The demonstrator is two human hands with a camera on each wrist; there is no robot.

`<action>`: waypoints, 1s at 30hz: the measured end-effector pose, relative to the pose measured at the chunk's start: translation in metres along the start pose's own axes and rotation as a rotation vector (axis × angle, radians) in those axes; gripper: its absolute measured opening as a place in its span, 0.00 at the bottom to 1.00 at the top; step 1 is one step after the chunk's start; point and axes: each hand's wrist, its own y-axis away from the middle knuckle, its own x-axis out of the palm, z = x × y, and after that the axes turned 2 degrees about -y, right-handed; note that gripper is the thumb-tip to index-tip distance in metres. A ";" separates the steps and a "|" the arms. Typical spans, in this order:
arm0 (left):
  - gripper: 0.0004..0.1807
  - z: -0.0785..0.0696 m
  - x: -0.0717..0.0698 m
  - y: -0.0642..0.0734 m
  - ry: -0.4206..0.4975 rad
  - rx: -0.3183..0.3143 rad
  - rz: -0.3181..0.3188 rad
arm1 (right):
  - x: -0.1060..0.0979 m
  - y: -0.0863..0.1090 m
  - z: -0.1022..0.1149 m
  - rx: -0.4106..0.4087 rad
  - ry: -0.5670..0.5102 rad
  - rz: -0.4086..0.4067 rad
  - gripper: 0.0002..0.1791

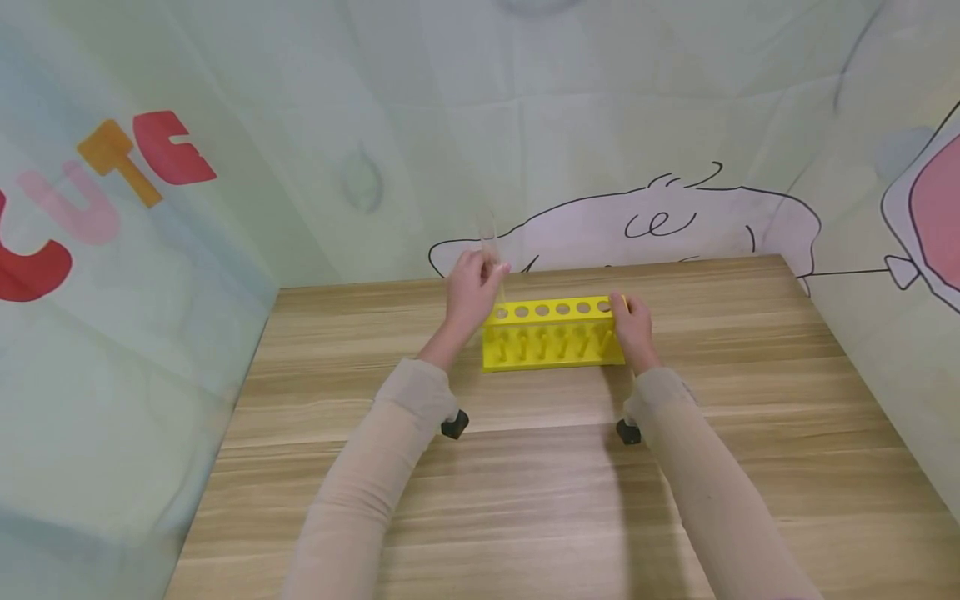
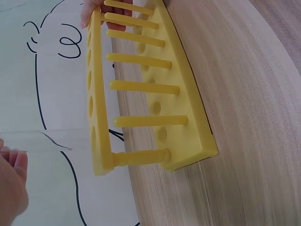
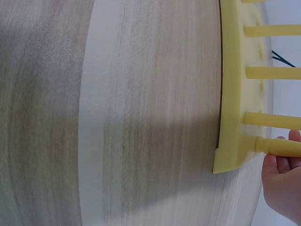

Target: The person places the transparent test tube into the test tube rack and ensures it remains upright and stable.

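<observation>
A clear test tube is pinched in my left hand, upright above the left end of a yellow test tube rack. In the left wrist view the tube is faint, and its lower end is by the rack's end hole; whether it has entered cannot be told. My right hand grips the rack's right end. The right wrist view has that hand with its fingers around the end post. The rack stands upright on the table, with a row of holes above and pegs below.
The wood-grain table extends on all sides of the rack. A printed cloth backdrop rises behind the table's far edge and along its sides. Small black pieces, one at the left wrist and another at the right, stick out below the sleeves.
</observation>
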 end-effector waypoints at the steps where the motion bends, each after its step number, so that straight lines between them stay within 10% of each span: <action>1: 0.16 0.000 0.000 0.000 -0.001 0.000 0.000 | 0.000 0.000 0.000 0.001 -0.002 -0.001 0.22; 30: 0.17 0.007 0.010 0.003 -0.018 -0.012 0.028 | -0.001 0.001 0.001 -0.007 0.024 0.015 0.27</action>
